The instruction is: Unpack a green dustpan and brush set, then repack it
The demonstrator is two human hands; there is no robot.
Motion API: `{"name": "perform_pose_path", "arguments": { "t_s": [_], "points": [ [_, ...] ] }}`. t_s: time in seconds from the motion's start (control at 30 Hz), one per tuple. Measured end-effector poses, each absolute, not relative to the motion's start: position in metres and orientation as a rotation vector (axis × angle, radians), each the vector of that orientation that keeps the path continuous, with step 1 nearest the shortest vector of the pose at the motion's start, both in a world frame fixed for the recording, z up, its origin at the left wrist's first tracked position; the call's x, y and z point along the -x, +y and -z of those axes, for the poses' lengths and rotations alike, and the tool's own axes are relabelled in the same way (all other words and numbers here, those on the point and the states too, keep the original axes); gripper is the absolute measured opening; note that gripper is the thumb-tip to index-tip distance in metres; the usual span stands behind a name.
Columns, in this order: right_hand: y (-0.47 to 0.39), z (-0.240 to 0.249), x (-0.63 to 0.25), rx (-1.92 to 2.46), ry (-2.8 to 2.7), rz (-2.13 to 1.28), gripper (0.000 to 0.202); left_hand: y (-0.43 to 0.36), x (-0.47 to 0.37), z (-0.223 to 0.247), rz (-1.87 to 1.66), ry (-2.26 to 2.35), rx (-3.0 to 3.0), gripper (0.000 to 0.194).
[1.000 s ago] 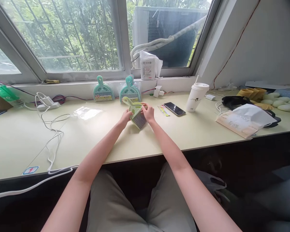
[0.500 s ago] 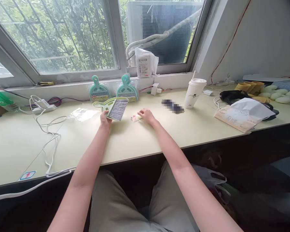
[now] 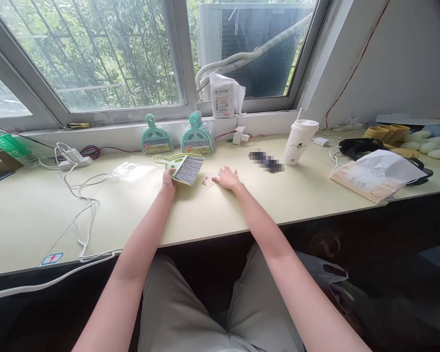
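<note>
My left hand [image 3: 168, 178] grips a pale green mini brush and dustpan set [image 3: 181, 166] with grey bristles, held just above the cream desk [image 3: 205, 210], handle pointing left. My right hand [image 3: 227, 178] lies flat on the desk with its fingers on a small printed paper label [image 3: 208, 182]. Two teal dustpan sets, one [image 3: 156, 137] on the left and a stack [image 3: 197, 135] to its right, lean against the window ledge behind.
A clear plastic bag [image 3: 131, 170] lies left of my hands. White cables and a charger [image 3: 75, 159] trail across the left side. A white cup with a straw [image 3: 300, 142], a blurred phone [image 3: 266, 161], a paper bag [image 3: 374, 175] and yellow bowls [image 3: 386, 132] sit right.
My left hand carried the brush set to the left, away from my right hand. My right hand dropped to the desk onto the paper label and slid it a little.
</note>
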State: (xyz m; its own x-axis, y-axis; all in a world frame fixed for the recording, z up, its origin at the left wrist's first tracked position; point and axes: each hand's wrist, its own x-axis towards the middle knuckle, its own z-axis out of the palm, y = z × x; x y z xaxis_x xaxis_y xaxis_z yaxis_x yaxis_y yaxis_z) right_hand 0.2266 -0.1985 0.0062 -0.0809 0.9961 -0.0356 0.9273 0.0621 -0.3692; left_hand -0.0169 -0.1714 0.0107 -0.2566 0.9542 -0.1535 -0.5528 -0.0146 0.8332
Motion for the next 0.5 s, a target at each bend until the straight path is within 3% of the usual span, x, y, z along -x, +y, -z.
{"name": "perform_pose_path", "arguments": {
  "t_s": [0.17, 0.33, 0.5],
  "points": [
    [-0.193, -0.003, -0.23, 1.878, -1.958, -0.341, 0.046, -0.173, 0.007, -0.006, -1.547, 0.984, -0.651, 0.018],
    [-0.185, -0.023, -0.238, 1.693, -1.482, -0.292, 0.061, -0.178, -0.002, -0.005, -1.478, 0.963, -0.759, 0.036],
    [-0.196, -0.033, -0.221, 1.416, -1.707, -0.172, 0.062, -0.186, -0.011, -0.005, -1.378, 0.948, -0.89, 0.046]
  ]
}}
